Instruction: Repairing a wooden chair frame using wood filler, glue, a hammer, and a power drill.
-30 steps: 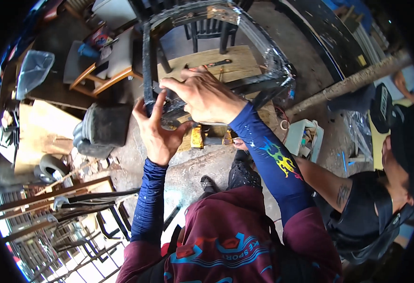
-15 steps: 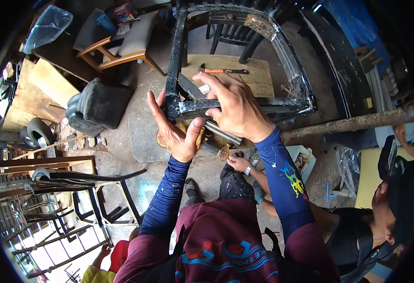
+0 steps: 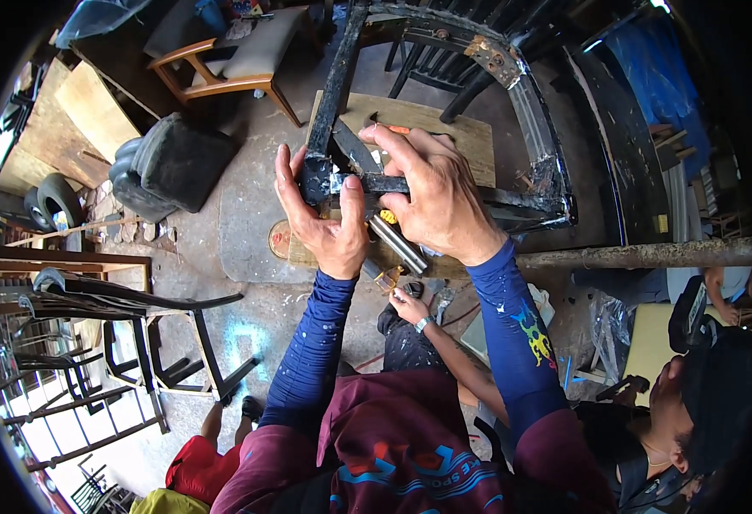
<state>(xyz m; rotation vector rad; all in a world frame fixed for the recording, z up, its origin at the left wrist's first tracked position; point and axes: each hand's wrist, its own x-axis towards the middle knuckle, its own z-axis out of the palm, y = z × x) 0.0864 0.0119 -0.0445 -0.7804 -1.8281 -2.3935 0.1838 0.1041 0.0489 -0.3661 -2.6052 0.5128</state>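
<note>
A worn black wooden chair frame [image 3: 526, 111] with chipped paint fills the upper middle of the head view. My left hand [image 3: 325, 218] is closed around its near left corner, thumb on the near side and fingers beyond. With fingers bent over the front bar, my right hand [image 3: 444, 193] grips it just right of that corner. A diagonal brace [image 3: 355, 147] runs inside the corner. Behind my right hand, the hammer [image 3: 399, 129] on the wooden board is mostly hidden. Below the bar lie metal tubes [image 3: 397, 244].
A co-worker's hand [image 3: 408, 306] holds an amber-coloured piece close below the tubes. That person leans in at right. A long pole [image 3: 641, 255] crosses on the right. A wooden armchair [image 3: 265, 64], a dark cushion [image 3: 183, 163] and black chair frames [image 3: 149, 330] stand leftward.
My left hand has gone from spread fingers to closing around the frame's corner. My right hand stays on the bar and now covers most of the hammer. The co-worker's hand has shifted left.
</note>
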